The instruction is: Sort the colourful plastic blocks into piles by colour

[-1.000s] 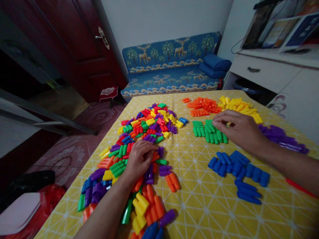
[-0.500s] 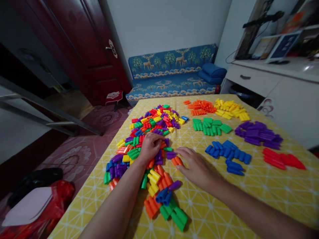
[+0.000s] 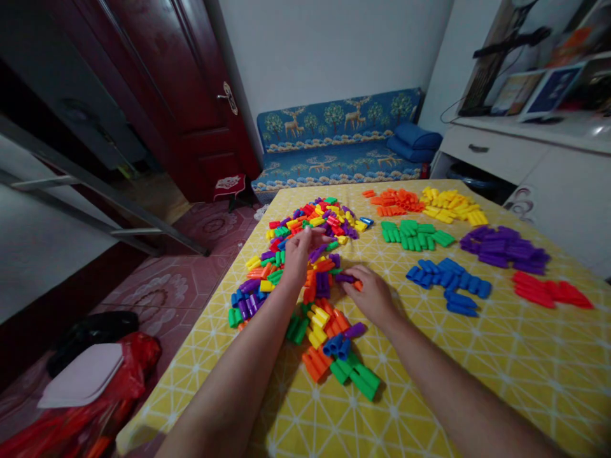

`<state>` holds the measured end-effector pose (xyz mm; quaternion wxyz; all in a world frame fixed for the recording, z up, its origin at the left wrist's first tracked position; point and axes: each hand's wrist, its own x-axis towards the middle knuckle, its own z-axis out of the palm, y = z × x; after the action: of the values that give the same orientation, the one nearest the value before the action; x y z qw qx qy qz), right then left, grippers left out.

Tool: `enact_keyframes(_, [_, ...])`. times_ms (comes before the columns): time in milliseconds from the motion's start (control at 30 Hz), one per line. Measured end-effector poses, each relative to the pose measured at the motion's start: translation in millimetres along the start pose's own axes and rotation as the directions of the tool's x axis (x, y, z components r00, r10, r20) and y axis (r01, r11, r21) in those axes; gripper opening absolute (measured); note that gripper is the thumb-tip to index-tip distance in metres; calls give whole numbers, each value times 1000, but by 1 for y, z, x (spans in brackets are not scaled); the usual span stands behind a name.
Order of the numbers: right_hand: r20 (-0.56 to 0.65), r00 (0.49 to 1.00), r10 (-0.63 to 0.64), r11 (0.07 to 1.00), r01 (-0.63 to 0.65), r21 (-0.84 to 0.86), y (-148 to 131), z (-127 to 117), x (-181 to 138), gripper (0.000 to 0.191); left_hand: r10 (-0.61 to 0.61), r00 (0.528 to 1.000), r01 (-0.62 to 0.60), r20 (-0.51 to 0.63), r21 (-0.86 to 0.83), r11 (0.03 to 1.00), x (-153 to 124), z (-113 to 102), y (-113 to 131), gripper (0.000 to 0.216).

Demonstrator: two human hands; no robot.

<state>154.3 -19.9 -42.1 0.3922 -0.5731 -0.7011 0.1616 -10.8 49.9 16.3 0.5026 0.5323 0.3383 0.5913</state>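
My left hand [image 3: 301, 251] is over the mixed pile of plastic bullet-shaped building blocks [image 3: 310, 219], fingers stretched to the right and thumb apart from them. Its underside is hidden, and no block shows in it. Near the pile's right edge, my right hand [image 3: 372, 296] has its thumb and fingers closed around an orange block [image 3: 358, 285]. A purple block [image 3: 344, 278] lies at those fingertips. Between my forearms are yellow blocks [image 3: 317, 324], blue blocks [image 3: 337, 346] and green blocks [image 3: 358, 375], joined in short rows.
Sorted by colour on the right stand orange [image 3: 396, 201], yellow [image 3: 453, 207], green [image 3: 415, 235], purple [image 3: 506, 248], blue [image 3: 449, 278] and red groups [image 3: 551, 291]. A yellow patterned cloth [image 3: 429, 356] covers the table. Behind it is a blue sofa [image 3: 334, 152].
The view has shifted slightly left. My left hand has moved forward over the pile with its fingers spread. My right hand has closed on the orange block.
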Motion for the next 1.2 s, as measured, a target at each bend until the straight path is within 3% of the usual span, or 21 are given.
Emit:
enact_keyframes(67, [-9,1000,-3,1000,4,24,0,-1,0,20,-113,993,107,-30,-153,982,9,-6,13,41])
enact_keyframes(133, [-8,1000,-2,999,3,33,-2,-3,-1,20,-185,983,180,-16,-154,972,15,-22,27,38])
enact_keyframes(233, [-3,1000,-6,1000,6,29,-4,-5,-2,19,-122,991,125,-57,50,991,17,-62,41,44])
enact_keyframes(333, [-3,1000,-6,1000,6,25,-4,-4,-2,17,9,975,75,-222,368,927,12,-110,40,49])
enact_keyframes(433, [-2,1000,3,1000,-3,29,-3,-3,-1,17,-25,930,251,-366,585,771,5,-146,26,44])
enact_keyframes(500, [-4,1000,9,999,-9,33,-3,-2,-1,17,-75,916,317,-394,597,737,1,-155,16,41])
enact_keyframes(667, [-9,1000,14,999,-14,29,-5,-3,0,16,-142,943,295,-302,556,777,4,-135,-4,50])
enact_keyframes(900, [-24,999,33,997,-31,70,-2,-2,0,19,-92,980,188,-174,696,693,17,-85,-25,38])
enact_keyframes(1067, [-27,999,48,997,-46,56,-1,0,0,30,-147,989,115,-25,760,640,20,-35,-18,40])
enact_keyframes(1200, [-16,999,40,999,-39,35,1,0,0,29,-204,964,31,172,685,728,21,-4,4,39])
